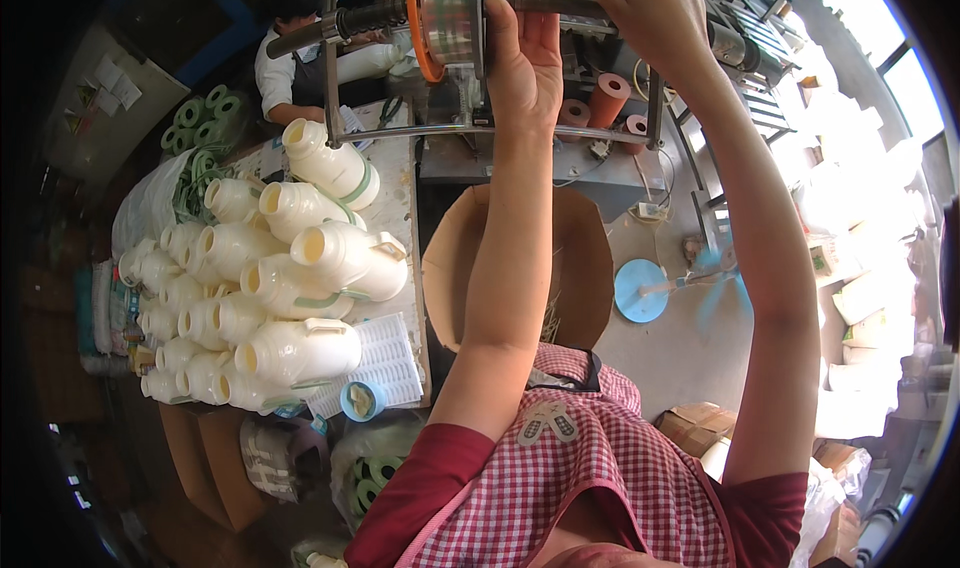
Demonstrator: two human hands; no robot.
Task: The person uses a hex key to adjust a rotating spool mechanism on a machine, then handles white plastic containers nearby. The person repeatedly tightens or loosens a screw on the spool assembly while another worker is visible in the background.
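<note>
At the top of the head view, a metal shaft (pixel 568 4) runs across a metal frame (pixel 420 131) and carries a roll of shiny clear film (pixel 447 18) with an orange rim (pixel 415 28). My left hand (pixel 525 63) is raised beside the roll's right side disc. Its fingers pass behind the shaft and its thumb lies near the disc, so it appears closed around the shaft. Farther right, my right hand (pixel 660 18) reaches over the same shaft from above, its fingers curled toward the left. Some of its fingertips are cut off by the upper edge.
Several cream plastic jugs (pixel 305 353) crowd the table at left. An open cardboard box (pixel 590 258) stands below my arms. Red rolls (pixel 608 98) sit behind the frame. Across the table is a co-worker's white sleeve (pixel 280 73). A blue fan (pixel 715 286) stands at right.
</note>
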